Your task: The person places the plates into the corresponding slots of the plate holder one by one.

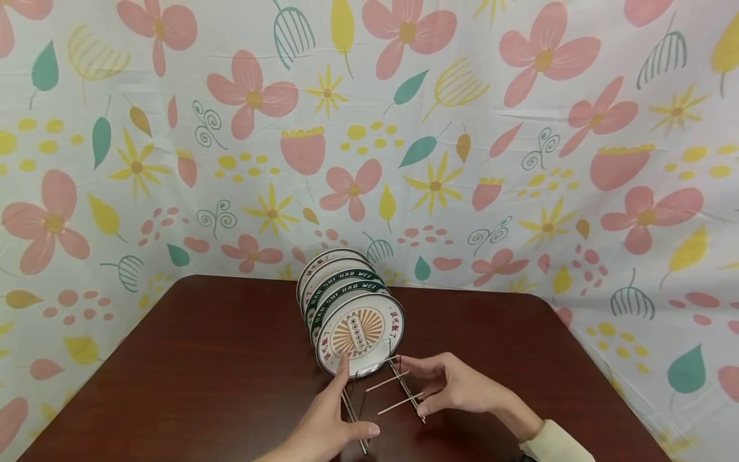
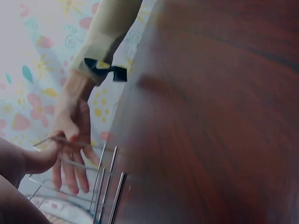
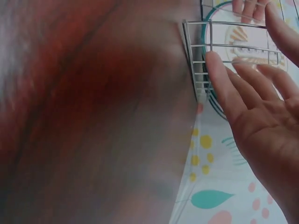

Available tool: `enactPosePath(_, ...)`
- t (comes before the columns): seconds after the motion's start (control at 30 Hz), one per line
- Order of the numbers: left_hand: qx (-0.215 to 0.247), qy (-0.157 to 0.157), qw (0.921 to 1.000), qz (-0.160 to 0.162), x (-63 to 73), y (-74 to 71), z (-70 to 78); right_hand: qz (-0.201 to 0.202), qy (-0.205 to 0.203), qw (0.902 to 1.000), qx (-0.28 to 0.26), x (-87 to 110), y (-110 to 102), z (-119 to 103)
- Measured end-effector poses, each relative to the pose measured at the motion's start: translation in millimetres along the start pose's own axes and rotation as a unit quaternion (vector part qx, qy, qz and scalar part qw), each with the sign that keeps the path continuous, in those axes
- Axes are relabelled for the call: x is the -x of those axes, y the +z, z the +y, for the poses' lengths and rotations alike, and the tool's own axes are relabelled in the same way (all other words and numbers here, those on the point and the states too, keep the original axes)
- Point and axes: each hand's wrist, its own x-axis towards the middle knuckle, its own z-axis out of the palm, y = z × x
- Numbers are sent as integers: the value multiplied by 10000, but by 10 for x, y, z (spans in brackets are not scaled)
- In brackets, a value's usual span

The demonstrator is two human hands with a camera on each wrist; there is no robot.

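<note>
A metal wire dish rack (image 1: 406, 384) stands on the table, its front part bare wire. Several round plates (image 1: 359, 328) stand on edge in a row toward its back; the front one is white with a dark rim and an orange sunburst. My left hand (image 1: 326, 414) is at the rack's left side, thumb spread toward the front and fingers extended. At the right side, my right hand (image 1: 458, 385) has its fingertips against or very near the wires. In the right wrist view its fingers (image 3: 222, 84) look loosely extended beside the rack. Exact contact is unclear.
The dark reddish-brown table (image 1: 219, 359) extends on both sides of the rack. Behind it hangs a white cloth (image 1: 462, 250) with flower and leaf prints. A dark band (image 2: 105, 69) crosses the right sleeve's cuff.
</note>
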Motion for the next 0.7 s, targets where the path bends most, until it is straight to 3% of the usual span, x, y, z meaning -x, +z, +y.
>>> enactPosePath(0.27,-72,141,9981,-601,-27,-243,-57,443,85,9988,-189,10,191,17)
enactPosePath(0.5,259,373,9936,-1035,-94,-457,-135,849,287,9950,445,-72,381,-59)
enactPosePath(0.7,824,463,9846,-1468,-153,-618,-221,1134,392,9890,867,-153,527,-98)
